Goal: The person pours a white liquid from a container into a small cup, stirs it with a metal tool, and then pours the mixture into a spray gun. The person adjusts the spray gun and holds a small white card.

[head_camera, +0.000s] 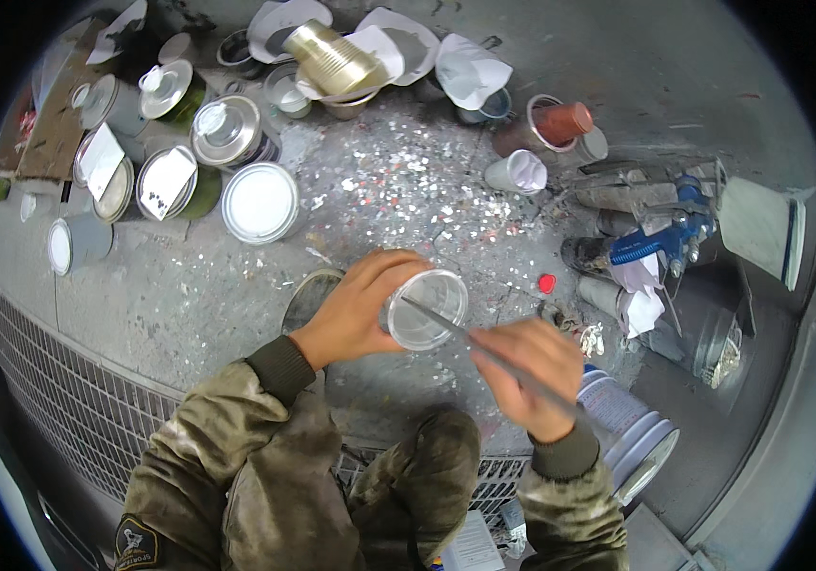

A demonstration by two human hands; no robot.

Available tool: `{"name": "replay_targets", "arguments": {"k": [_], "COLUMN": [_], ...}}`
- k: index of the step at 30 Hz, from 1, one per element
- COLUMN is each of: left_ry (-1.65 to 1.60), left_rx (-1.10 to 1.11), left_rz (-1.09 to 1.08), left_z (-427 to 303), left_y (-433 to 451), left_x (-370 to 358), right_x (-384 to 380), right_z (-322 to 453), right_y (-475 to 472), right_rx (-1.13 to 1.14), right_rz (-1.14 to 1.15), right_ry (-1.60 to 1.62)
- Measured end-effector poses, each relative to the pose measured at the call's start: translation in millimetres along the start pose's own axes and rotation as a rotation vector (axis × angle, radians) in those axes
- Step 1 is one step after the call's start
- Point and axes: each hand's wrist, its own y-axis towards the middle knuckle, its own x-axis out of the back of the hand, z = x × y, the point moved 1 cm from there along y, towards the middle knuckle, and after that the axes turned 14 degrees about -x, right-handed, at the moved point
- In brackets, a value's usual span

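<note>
My left hand is wrapped around the side of a clear plastic mixing cup, which leans slightly with its mouth facing up at me. Between the fingers of my right hand is a thin grey stirring stick. Its far tip reaches over the rim and into the cup. What the cup contains is hard to make out; its inside looks pale and translucent. Behind my left wrist, a dark round lid or disc is partly hidden.
Metal paint cans and a white-lidded tub stand at left. Stacked cups with paper strainers sit at the back. A blue spray gun hangs at right, above a white bucket lying tilted. Floor grating runs along the left.
</note>
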Motion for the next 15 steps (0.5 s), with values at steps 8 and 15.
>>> {"name": "replay_targets", "arguments": {"k": [8,15], "left_ry": [-0.042,-0.136], "left_rx": [0.047,0.084], "left_rz": [-0.009,-0.016], "left_z": [2,7], "left_y": [-4,-12], "left_x": [12,2], "right_x": [-24,-25], "right_z": [2,-1], "right_y": [-45,-50], "right_rx": [-0.064,-0.064], "right_rz": [-0.057,-0.03], "right_ry": [-0.193,-0.189]}}
